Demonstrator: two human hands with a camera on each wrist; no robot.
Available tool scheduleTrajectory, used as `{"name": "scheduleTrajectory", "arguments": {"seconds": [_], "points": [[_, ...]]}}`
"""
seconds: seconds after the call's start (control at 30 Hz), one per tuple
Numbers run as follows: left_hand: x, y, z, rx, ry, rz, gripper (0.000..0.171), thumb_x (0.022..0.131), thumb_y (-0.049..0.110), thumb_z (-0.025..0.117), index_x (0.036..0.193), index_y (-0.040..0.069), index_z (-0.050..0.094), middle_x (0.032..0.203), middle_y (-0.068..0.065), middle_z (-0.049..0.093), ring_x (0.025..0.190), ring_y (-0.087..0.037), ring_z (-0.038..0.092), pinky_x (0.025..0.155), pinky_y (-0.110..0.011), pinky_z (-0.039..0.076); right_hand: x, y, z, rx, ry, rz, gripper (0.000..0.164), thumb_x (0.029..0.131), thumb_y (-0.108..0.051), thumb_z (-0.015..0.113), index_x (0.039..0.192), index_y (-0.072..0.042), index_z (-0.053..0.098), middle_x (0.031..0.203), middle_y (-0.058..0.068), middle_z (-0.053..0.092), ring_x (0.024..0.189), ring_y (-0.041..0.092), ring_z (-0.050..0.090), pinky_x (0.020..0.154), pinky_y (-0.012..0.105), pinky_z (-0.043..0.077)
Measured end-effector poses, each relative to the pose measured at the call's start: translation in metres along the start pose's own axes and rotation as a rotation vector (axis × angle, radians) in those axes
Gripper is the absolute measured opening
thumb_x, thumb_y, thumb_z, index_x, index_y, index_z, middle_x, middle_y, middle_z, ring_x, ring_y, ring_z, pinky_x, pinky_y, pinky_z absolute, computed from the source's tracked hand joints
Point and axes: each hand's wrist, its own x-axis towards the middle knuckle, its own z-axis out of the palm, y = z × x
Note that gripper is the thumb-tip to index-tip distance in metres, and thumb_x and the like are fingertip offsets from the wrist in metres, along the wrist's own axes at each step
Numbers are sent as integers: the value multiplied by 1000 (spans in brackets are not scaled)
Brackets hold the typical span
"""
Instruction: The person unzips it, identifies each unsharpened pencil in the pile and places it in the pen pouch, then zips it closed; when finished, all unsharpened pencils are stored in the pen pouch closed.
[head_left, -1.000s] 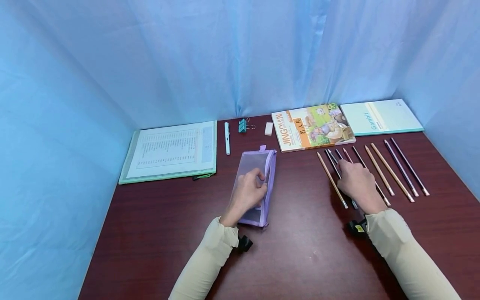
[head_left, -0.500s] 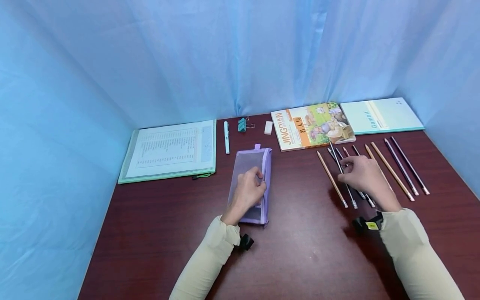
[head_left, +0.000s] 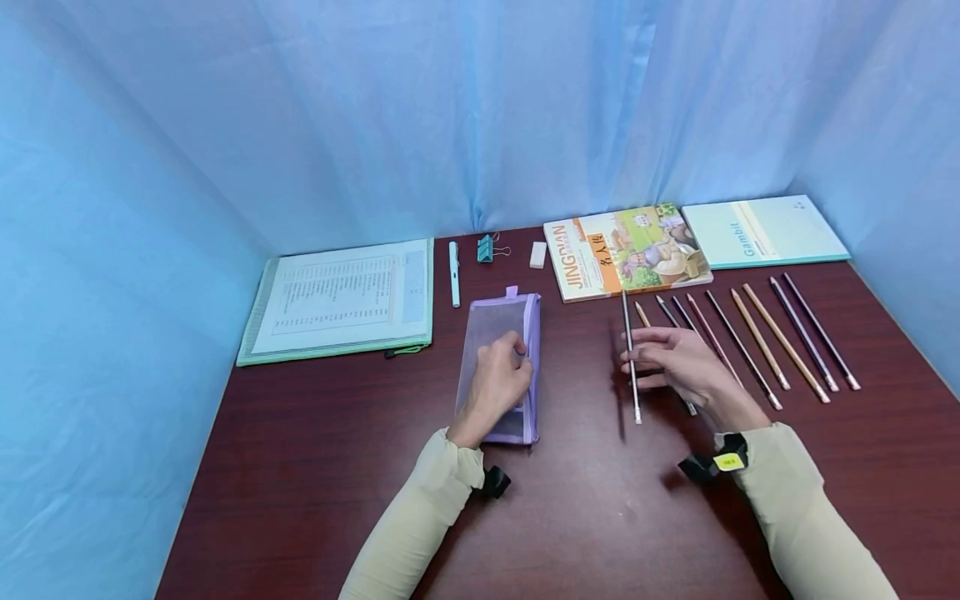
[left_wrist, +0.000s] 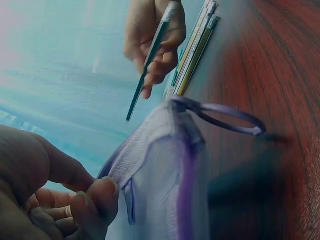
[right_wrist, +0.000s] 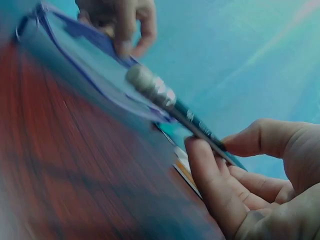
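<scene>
One pouch (head_left: 497, 318), inside unclear, is pinched by left fingers (left_wrist: 70, 170).

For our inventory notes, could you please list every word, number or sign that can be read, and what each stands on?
"JINGDIAN": picture-covered book
"名人传": same book
"Gambit": pale notebook
Too small or blurred to read: smaller cover print; the printed sheet in the green-edged folder; lettering on the held pencil; the yellow wrist tag.
</scene>
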Motion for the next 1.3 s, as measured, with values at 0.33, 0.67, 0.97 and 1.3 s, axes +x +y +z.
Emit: {"name": "scheduleTrajectory", "arguments": {"seconds": [0.33,0.67,0.97,1.3], "points": [[2,-1,3,44,57,23,7,84,3,59,90,3,62,47,4,47,37,-2,44,38,-18,34,21,4,56,136,-112,25,24,97,1,51,117,-7,59,88,-2,75,82,11,73,65,28,61],[1,2,6,28,58,13,6,85,3,60,91,4,62,51,2,52,38,-2,44,37,-18,34,46,12,89,49,-53,60,48,94,3,54,138,16,39,84,-6,73,80,8,71,66,29,62],[0,4,6,36,76,26,6,84,3,61,90,3,62,54,-5,60,39,-3,47,38,-18,35,48,5,108,-65,48,49,48,90,6,59,134,19,43,76,-6,69,69,6,69,62,28,61],[-1,2,6,46,81,22,7,84,4,62,91,3,63,54,-5,60,40,-4,46,39,-20,33,46,2,118,-290,126,23,41,91,-3,65,128,11,58,87,10,75,65,9,69,63,32,62]]}}
